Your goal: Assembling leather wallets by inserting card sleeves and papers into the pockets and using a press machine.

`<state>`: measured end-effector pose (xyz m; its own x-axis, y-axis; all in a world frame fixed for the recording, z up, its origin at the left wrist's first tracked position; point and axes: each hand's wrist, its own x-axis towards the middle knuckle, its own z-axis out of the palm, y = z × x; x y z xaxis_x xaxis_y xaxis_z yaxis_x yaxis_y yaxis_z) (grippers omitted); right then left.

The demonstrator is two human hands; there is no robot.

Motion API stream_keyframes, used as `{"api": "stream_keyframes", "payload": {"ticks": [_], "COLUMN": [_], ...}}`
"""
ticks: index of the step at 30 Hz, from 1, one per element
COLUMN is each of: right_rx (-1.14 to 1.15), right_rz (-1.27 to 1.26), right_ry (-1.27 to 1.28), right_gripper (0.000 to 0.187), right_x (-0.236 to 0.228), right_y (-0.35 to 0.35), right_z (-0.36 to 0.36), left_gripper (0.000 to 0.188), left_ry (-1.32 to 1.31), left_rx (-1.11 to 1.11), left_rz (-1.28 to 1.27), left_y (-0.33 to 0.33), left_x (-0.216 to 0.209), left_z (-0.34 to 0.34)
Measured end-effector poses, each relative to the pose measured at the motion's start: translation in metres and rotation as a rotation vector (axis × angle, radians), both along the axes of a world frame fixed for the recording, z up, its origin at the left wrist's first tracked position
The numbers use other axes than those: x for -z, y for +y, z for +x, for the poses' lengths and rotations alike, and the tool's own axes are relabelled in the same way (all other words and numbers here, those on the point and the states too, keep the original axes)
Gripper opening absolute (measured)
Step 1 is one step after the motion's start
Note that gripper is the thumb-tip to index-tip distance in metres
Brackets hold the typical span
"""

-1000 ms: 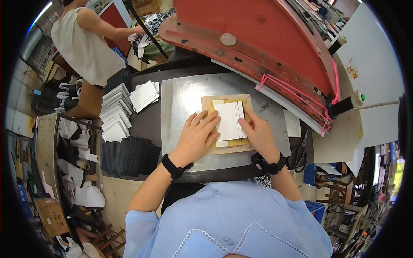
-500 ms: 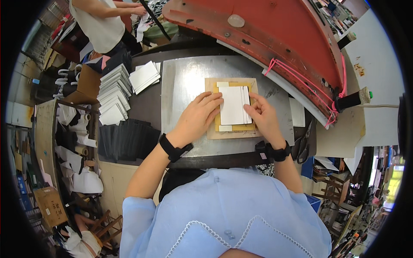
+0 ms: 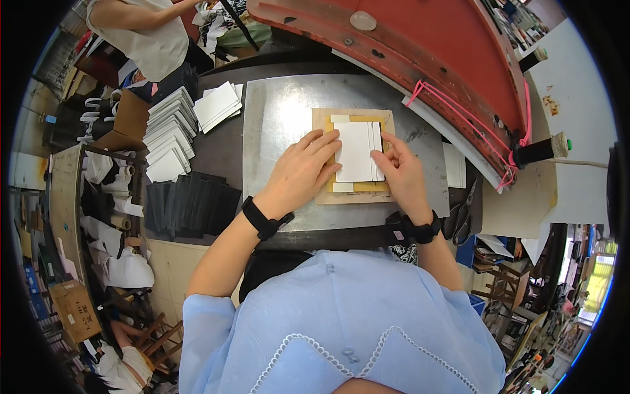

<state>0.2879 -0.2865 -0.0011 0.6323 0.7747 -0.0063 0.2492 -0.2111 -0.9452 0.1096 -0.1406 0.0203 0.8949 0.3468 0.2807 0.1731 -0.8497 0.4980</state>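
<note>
A white rectangular card (image 3: 355, 152) with dark lines along its right side lies on a yellow plate (image 3: 361, 186). Beneath the plate is a tan board (image 3: 321, 119), resting on a grey metal sheet (image 3: 275, 98). My left hand (image 3: 303, 165) is stretched out, its fingertips touching the card's left edge. At the opposite edge, my right hand (image 3: 401, 172) has its fingers curled and its thumb on the card, pinching that side. Small white pads (image 3: 342, 187) show at the plate's left corners.
White card stacks (image 3: 169, 131) and fanned black sheets (image 3: 190, 205) lie left. A red machine part (image 3: 420, 52) with pink cord (image 3: 459, 121) slants overhead at right. Scissors (image 3: 463, 220) lie by my right wrist. Another person (image 3: 147, 33) stands far left.
The whole view has shifted slightly, so the table sits a little higher. Both hands keep their places at the card's edges. The other person's arm has moved up and left.
</note>
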Motion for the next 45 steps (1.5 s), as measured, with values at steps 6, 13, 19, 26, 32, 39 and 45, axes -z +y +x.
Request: {"api": "stream_keyframes", "payload": {"ticks": [6,13,19,26,32,39,45], "right_rx": [-0.012,-0.035,-0.054,-0.071,-0.082,-0.049,-0.075], "right_rz": [-0.031,-0.017,-0.040,-0.071,-0.059,-0.020,-0.031], "right_ry": [-0.029,-0.041,-0.076,-0.113,-0.133,-0.140,-0.150], "right_gripper": [0.044,0.045,0.045,0.045,0.044,0.041,0.044], "right_x": [0.003,-0.001,-0.005,-0.011,-0.015,-0.007,-0.014], "right_y": [-0.001,-0.001,0.000,-0.004,-0.004,-0.005,-0.005], "right_z": [0.003,0.002,0.003,0.001,0.001,0.000,-0.001], "left_gripper": [0.038,0.043,0.045,0.044,0.044,0.040,0.039], "left_ry": [0.003,0.019,0.029,0.017,0.030,-0.053,-0.040], "left_rx": [0.001,0.025,0.038,0.010,0.032,0.134,0.141], "left_rz": [-0.007,-0.023,0.096,0.121,0.132,-0.046,0.034], "left_y": [-0.001,0.002,-0.002,-0.006,-0.009,0.000,0.004], "left_x": [-0.001,0.000,-0.006,-0.005,-0.006,0.027,0.005], "left_z": [0.000,-0.002,-0.001,0.002,0.003,0.020,0.018]}}
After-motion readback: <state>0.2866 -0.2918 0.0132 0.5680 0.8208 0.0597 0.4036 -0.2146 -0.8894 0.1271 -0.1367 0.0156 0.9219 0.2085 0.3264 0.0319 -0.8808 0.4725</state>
